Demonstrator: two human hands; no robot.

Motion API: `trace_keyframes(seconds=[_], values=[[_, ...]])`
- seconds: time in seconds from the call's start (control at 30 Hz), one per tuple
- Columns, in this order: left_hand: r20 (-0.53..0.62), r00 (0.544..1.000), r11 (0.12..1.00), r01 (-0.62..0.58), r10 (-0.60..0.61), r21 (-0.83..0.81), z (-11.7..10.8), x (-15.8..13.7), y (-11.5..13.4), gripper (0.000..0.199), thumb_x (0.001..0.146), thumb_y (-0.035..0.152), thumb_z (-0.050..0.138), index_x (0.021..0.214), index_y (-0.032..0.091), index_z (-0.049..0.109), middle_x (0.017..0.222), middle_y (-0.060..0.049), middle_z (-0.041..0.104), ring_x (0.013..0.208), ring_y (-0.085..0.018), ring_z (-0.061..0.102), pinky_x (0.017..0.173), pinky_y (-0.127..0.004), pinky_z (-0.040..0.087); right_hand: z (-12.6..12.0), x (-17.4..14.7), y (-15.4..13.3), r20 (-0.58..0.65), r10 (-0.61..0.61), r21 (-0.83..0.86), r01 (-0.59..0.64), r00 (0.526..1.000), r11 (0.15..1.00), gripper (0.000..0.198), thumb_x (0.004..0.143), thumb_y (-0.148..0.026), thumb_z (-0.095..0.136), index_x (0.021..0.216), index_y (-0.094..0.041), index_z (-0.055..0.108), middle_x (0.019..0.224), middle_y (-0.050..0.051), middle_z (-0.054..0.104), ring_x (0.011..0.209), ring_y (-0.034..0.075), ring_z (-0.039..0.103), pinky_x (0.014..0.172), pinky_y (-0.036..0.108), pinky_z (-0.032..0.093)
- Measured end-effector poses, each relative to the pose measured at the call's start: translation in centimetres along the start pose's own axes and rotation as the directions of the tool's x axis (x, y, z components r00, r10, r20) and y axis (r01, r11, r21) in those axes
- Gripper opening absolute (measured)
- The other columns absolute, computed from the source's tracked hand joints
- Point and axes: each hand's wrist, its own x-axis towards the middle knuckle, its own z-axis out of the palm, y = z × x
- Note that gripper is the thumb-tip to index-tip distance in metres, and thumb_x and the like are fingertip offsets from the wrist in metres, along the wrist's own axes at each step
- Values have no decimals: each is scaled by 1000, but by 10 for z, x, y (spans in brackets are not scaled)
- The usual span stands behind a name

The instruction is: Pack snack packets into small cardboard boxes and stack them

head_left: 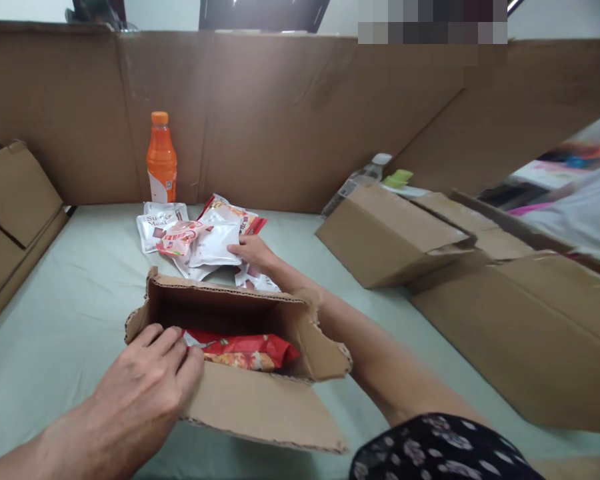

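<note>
Soft, moderate light is being spread over the green cloth [95,267]. A pale glare is being shown on the cardboard wall [260,113]. The interior of the open box [265,397] is being shaded. White fabric [580,200] at right is being blurred; the top edge is being partly pixelated.

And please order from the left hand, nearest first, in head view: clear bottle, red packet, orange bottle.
1. Red packet: in the open box, beside the left hand.
2. Orange bottle: farther back, standing.
3. Clear bottle: back, toward the right.
</note>
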Motion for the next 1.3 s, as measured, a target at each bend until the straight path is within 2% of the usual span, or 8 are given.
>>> trace_keyframes(seconds=[0.2,0.37,0.5,0.67,0.77,0.9,1.07,1.3], values=[[52,998,997,25,-21,-69,0,-2,0,32,76,-3,50,99,11,67,98,-16,76,87,-30,68,80,-43,53,-62,-59,-33,-257,-267,-81,254,929,964,17,82,-33,65,71,-21,59,70,-1,61,67,15,54,61,28,43],[111,992,990,72,-59,-120,0,-3,0,35,79,-5,51,104,13,67,103,-15,74,98,-32,68,85,-45,53,-116,-161,-70,-557,-619,-314,550,553,774,10,93,-40,68,98,-33,73,92,3,75,84,29,69,76,43,55],[93,993,988,90,-79,-122,1,-5,1,31,84,-6,51,102,14,66,99,-13,74,98,-31,68,85,-44,53,-104,-219,-82,-416,-807,-589,551,420,591,18,95,-27,68,106,-39,76,86,-2,77,88,28,74,74,38,58],[98,991,985,106,-93,-135,-3,-7,4,30,86,-2,53,107,16,65,105,-12,74,102,-28,67,89,-42,55,-55,-207,-84,483,-603,-597,742,635,304,27,93,-6,54,97,-22,76,85,3,79,71,17,71,61,27,50],[147,983,988,123,-109,-93,-7,-9,6,35,78,1,61,110,14,65,112,-14,73,111,-32,66,95,-46,55,-33,-186,-92,639,-184,-680,660,747,320,27,89,-2,55,97,-15,76,89,10,79,74,20,72,58,28,42],[84,990,988,123,-116,-89,-11,-12,6,45,68,6,68,113,11,65,157,-26,48,146,-44,44,115,-60,43,-34,-183,-100,713,-140,-598,700,687,391,32,86,-3,58,108,-17,77,98,9,81,83,21,73,63,26,43],[229,970,964,135,-82,-229,-16,-6,-1,51,66,10,66,117,11,64,144,-23,61,135,-39,56,118,-60,40,-82,-189,-79,214,-607,-361,639,766,679,28,98,-18,52,112,-22,76,106,6,81,94,19,74,84,30,55],[253,960,948,185,-119,-258,-8,3,-3,45,66,12,61,111,16,61,126,-15,67,120,-36,59,111,-58,42,-84,-94,12,-159,0,-475,-77,987,876,21,90,-24,70,107,-12,75,105,12,78,97,25,73,87,35,57]])
